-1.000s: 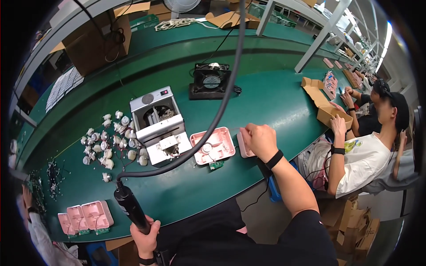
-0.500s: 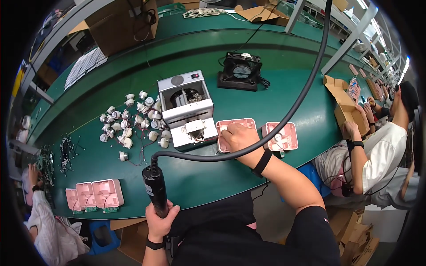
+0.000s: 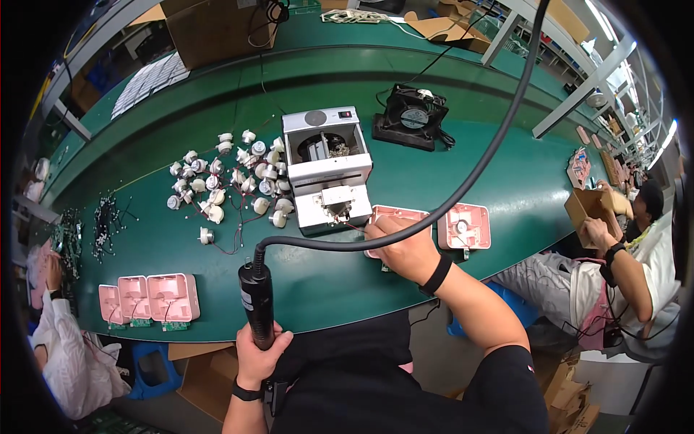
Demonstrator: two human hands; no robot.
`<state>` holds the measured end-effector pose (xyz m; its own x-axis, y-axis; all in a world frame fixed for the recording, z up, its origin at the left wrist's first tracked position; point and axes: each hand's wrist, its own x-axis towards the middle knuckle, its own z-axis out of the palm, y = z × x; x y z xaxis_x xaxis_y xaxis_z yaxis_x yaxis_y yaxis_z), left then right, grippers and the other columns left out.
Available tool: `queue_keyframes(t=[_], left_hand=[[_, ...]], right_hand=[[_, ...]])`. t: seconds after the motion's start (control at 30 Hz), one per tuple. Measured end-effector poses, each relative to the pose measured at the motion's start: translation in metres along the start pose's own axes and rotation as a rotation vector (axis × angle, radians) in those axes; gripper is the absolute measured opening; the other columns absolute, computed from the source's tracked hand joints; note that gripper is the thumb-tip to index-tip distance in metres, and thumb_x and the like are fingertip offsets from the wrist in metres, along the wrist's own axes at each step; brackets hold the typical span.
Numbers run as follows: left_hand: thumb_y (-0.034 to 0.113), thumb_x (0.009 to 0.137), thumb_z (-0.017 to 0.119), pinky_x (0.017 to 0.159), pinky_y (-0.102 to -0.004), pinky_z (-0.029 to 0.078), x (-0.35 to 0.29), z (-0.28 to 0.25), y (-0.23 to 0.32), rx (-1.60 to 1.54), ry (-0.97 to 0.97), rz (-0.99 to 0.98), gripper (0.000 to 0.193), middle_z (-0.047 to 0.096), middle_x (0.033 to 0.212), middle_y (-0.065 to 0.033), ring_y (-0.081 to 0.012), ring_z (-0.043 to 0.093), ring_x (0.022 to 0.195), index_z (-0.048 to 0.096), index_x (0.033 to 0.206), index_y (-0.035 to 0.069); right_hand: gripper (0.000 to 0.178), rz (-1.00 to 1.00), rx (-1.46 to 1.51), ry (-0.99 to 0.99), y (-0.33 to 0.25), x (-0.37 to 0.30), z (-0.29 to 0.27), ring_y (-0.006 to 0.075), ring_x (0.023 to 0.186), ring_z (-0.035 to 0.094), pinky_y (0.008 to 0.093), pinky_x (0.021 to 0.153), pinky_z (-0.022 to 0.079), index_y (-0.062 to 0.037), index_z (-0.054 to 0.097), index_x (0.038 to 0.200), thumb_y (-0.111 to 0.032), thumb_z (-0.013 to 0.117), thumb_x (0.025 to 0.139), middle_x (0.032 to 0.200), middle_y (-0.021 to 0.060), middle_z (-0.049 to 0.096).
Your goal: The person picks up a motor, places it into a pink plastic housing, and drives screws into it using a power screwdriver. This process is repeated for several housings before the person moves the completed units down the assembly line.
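Observation:
My left hand [image 3: 260, 356] is wrapped round the lower body of a black electric screwdriver [image 3: 256, 307], held upright at the table's near edge. Its thick black cable [image 3: 325, 252] arcs across the bench and over my right hand [image 3: 406, 249]. That hand is at the left near side of a pink plastic housing [image 3: 401, 211], fingers pinched together. A thin reddish wire shows by the fingertips; whatever they pinch is hidden. Directly left of it stands a white screw feeder [image 3: 329, 173] with an open top. A second pink housing [image 3: 464, 226] lies just right, a round white part inside.
Many white round parts with wires [image 3: 217, 181] lie left of the feeder. Three pink housings [image 3: 172, 295] with green boards sit at the near left. A black fan [image 3: 412, 116] stands behind. Dark wires [image 3: 108, 228] lie far left. A co-worker at right handles a cardboard box [image 3: 589, 210].
My right hand has drawn back toward me, from inside the pink housing to its near side. The whole view has shifted slightly. The co-worker's cardboard box has turned. My left hand keeps its grip.

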<state>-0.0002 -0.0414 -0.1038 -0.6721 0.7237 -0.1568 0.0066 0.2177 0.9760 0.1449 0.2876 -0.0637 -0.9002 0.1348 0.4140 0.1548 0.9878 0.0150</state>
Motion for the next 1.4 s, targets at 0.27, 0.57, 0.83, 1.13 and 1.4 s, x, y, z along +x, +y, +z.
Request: queue_keyframes(t=[0.27, 0.57, 0.83, 1.13, 1.4], left_hand=[[0.000, 0.081, 0.076, 0.053, -0.0238, 0.045, -0.004, 0.007, 0.004, 0.056, -0.063, 0.060, 0.019, 0.057, 0.068, 0.0001, -0.0083, 0.056, 0.057, 0.059, 0.087, 0.002], [-0.001, 0.081, 0.076, 0.054, -0.0235, 0.045, -0.017, 0.001, -0.006, 0.022, -0.056, -0.007, 0.019, 0.057, 0.069, 0.0000, -0.0084, 0.056, 0.058, 0.058, 0.088, 0.002], [-0.001, 0.081, 0.075, 0.055, -0.0235, 0.045, -0.005, 0.000, -0.004, -0.040, -0.057, -0.035, 0.020, 0.057, 0.076, -0.0013, -0.0092, 0.056, 0.061, 0.058, 0.091, 0.002], [-0.002, 0.081, 0.074, 0.054, -0.0235, 0.045, 0.009, 0.000, 0.002, 0.034, -0.161, 0.014, 0.019, 0.056, 0.075, -0.0012, -0.0094, 0.055, 0.060, 0.058, 0.091, 0.002], [-0.001, 0.081, 0.076, 0.054, -0.0234, 0.045, 0.012, 0.013, -0.003, 0.017, -0.170, -0.007, 0.019, 0.057, 0.072, -0.0007, -0.0089, 0.055, 0.059, 0.059, 0.089, 0.002]], right_hand=[[0.008, -0.037, 0.139, 0.020, -0.013, 0.038, 0.008, 0.0220, 0.057, 0.060, 0.0366, 0.050, 0.049, -0.0076, 0.065, 0.089, -0.012, 0.070, 0.085, 0.075, 0.0031, 0.056], [0.013, 0.071, 0.370, 0.028, -0.023, 0.030, -0.015, 0.0254, 0.060, 0.064, 0.0379, 0.051, 0.051, -0.0060, 0.067, 0.093, -0.011, 0.073, 0.083, 0.076, 0.0066, 0.061], [0.023, 0.461, 0.232, -0.085, -0.078, -0.047, -0.035, 0.0262, 0.057, 0.065, 0.0355, 0.049, 0.048, -0.0041, 0.067, 0.097, -0.018, 0.078, 0.082, 0.072, 0.0087, 0.064], [0.022, 0.557, 0.101, -0.007, -0.080, -0.081, -0.021, 0.0273, 0.057, 0.063, 0.0378, 0.051, 0.048, -0.0067, 0.067, 0.100, -0.016, 0.078, 0.083, 0.073, 0.0076, 0.064], [0.019, 0.748, 0.118, 0.073, -0.028, -0.087, -0.040, 0.0311, 0.060, 0.063, 0.0416, 0.051, 0.047, -0.0099, 0.067, 0.102, -0.018, 0.074, 0.087, 0.071, 0.0070, 0.059]])
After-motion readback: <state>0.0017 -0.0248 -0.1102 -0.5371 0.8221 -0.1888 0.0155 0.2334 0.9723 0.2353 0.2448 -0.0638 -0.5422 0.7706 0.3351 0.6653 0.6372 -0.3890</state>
